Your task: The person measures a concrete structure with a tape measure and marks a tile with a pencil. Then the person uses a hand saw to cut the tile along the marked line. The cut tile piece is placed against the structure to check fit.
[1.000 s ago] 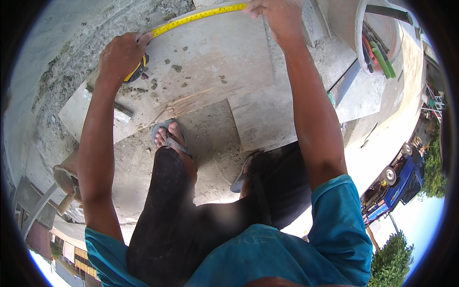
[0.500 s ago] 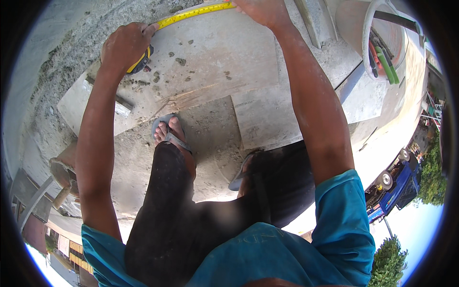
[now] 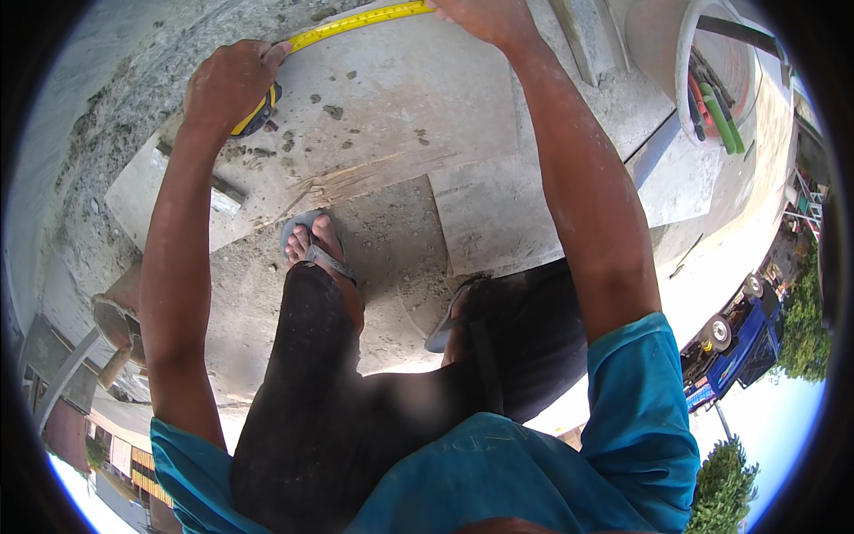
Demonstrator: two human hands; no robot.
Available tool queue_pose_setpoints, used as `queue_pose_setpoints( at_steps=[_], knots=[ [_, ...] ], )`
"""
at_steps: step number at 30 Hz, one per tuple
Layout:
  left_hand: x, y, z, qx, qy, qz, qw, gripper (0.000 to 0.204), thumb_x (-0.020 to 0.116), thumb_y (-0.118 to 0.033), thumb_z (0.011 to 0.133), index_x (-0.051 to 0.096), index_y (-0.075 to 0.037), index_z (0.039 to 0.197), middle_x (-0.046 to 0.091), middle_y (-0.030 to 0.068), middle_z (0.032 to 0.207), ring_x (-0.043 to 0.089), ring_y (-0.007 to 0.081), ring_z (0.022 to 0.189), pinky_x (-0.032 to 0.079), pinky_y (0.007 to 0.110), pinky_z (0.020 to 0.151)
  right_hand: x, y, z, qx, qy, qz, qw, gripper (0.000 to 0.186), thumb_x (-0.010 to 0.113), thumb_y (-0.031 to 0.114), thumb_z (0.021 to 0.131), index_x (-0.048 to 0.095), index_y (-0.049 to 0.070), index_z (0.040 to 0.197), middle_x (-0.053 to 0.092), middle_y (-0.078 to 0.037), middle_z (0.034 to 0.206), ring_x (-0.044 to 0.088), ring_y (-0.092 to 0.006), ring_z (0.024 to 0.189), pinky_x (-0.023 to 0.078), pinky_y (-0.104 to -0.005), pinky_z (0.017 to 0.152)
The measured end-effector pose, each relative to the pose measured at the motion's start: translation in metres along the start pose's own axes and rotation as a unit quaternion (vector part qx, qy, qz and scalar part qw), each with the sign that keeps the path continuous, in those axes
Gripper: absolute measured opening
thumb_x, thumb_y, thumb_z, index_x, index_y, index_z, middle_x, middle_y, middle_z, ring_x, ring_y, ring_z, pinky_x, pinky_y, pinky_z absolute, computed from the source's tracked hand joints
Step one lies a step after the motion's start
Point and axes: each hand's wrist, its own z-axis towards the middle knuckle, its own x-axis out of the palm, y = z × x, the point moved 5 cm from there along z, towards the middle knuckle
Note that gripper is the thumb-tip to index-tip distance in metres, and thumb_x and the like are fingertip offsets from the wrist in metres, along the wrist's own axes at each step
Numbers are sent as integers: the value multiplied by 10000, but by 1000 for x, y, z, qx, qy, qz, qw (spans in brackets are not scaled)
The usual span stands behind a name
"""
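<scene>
My left hand (image 3: 229, 86) grips a black and yellow tape measure (image 3: 253, 118), with my thumb at the base of the drawn-out yellow tape (image 3: 356, 23). My right hand (image 3: 476, 20) holds the tape's far end at the top of the frame, some fingertips hidden at the edge. The tape runs along the upper edge of a large dusty board (image 3: 391, 98), which has a splintered lower edge and gravel bits scattered over it. A narrow strip (image 3: 220, 196) rests on the board below my left hand.
A white bucket (image 3: 658, 44) with green- and red-handled tools is at upper right. A second board (image 3: 476, 218) lies beside my feet. A cone-like container (image 3: 116, 311) sits at left. Farther right are a blue truck (image 3: 747, 329) and trees (image 3: 721, 485).
Both hands have shifted a little: the left one upward, the right one leftward along with the tape's end. The bucket and boards appear slightly rightward in the picture.
</scene>
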Motion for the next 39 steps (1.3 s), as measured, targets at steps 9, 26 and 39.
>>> queue_pose_setpoints(
  at_steps=[9,26,39],
  knots=[
    [1,4,0,8,11,-9,1000,511,496,-502,1030,733,-54,968,689,195,786,694,384,805,532,485,792,2,2,4,13,-5,-22,1000,257,715,195,809,634,-16,687,629,-201,635,642,-336,564,496,-412,552],
    [0,3,0,-28,36,-9,999,529,481,-529,1028,752,-75,1016,712,190,827,703,386,851,534,479,841,-33,20,-23,-42,-115,16,992,158,671,130,902,683,1,990,716,-187,1016,688,-366,970,548,-396,861],
    [6,-26,-73,6,120,-192,974,451,556,-436,1042,717,-37,906,634,171,706,606,361,661,495,450,689,-71,14,-115,-88,28,-164,982,138,693,34,896,664,38,1031,686,-138,1007,679,-291,906,567,-380,794]
  ],
)
